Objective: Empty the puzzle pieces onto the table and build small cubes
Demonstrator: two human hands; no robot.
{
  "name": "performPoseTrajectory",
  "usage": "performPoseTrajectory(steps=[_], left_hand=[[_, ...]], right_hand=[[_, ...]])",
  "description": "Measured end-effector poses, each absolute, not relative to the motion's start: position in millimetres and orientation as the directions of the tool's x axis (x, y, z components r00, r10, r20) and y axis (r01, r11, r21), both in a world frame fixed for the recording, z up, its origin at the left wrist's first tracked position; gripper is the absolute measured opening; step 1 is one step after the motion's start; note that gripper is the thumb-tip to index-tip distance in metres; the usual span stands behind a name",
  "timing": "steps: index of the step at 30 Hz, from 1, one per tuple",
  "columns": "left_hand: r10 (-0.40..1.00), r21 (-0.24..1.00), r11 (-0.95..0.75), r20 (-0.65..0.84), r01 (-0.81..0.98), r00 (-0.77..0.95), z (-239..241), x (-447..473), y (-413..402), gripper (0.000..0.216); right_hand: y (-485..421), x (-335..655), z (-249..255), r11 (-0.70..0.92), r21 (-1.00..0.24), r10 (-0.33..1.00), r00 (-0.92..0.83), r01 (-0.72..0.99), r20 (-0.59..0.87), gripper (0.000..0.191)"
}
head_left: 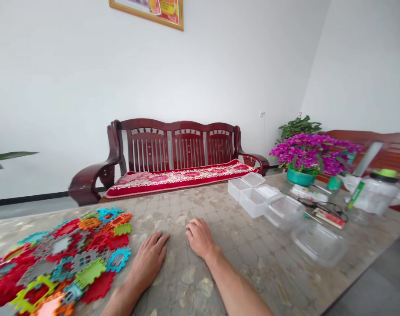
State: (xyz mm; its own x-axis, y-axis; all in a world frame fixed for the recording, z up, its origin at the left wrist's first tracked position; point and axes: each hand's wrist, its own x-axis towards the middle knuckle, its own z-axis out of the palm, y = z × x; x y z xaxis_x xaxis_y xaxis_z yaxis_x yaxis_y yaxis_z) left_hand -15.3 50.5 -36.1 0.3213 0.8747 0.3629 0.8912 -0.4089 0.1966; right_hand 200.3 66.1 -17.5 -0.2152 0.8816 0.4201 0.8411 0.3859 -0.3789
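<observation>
My left hand [149, 259] lies palm down on the patterned tabletop [180, 272], fingers stretched out and the thumb a little apart. Beside it, to the right, my right hand [200, 237] rests on the same surface with its fingers loosely bent; I see nothing held in it. Left of my left hand spreads a heap of flat toothed puzzle pieces in red, grey, blue, green and orange. Nearest to that hand are a blue ring-shaped piece [119, 260], a green piece [91, 273] and a red piece [98, 287]. Neither hand touches them.
White plastic boxes [252, 202] and clear containers [283, 210] stand to the right, near a transparent lid [318, 243]. Beyond are purple flowers in a teal pot [301, 177], eyeglasses [331, 208] and a large bottle [374, 193]. A wooden bench [183, 145] stands behind the table.
</observation>
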Motion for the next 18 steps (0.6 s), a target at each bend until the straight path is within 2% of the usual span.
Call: performPoseTrajectory(steps=[18], left_hand=[[0.854, 0.116, -0.419, 0.386, 0.9, 0.348, -39.1, -12.5, 50.3, 0.042]], right_hand=[[64.2, 205.5, -16.8, 0.381, -0.429, 0.898, -0.216, 0.819, 0.384, 0.024]])
